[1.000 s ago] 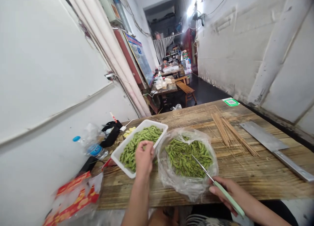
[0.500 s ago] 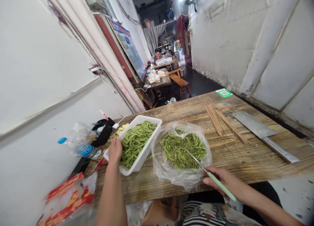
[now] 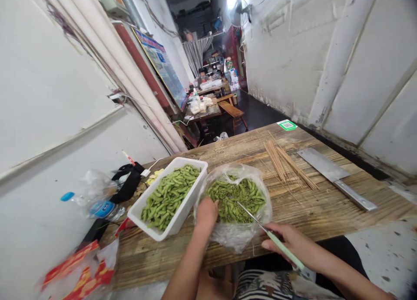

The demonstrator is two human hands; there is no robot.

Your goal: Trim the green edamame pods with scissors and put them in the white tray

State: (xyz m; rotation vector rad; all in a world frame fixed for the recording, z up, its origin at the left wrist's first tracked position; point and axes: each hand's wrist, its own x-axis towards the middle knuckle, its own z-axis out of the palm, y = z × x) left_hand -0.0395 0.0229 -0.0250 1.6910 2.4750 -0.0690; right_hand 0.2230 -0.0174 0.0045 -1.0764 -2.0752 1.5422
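Observation:
My left hand (image 3: pixel 207 213) is at the left side of a clear plastic bag (image 3: pixel 234 239), beside the green soybean pods (image 3: pixel 241 193) inside it. Its fingers curl inward, and their tips are hidden. In my right hand (image 3: pixel 288 241) is a slim metal tool with a pale green handle (image 3: pixel 282 248). The tool's thin metal end reaches over the pods in the bag; its exact kind is unclear. Left of the bag stands a white plastic tray (image 3: pixel 192 206) holding many more green pods.
To the right on the wooden table (image 3: pixel 153 261) lie thin bamboo skewers (image 3: pixel 276 161) and a cleaver (image 3: pixel 325 165). A water bottle (image 3: pixel 106 209), a black box (image 3: pixel 130 187) and a red printed plastic bag (image 3: pixel 81 274) are on the left. A green code card (image 3: pixel 288 125) lies at the far corner.
My left hand has moved right, from the tray's left side to the left part of the plastic bag. My right hand still holds the tool over the pods. The view has shifted slightly.

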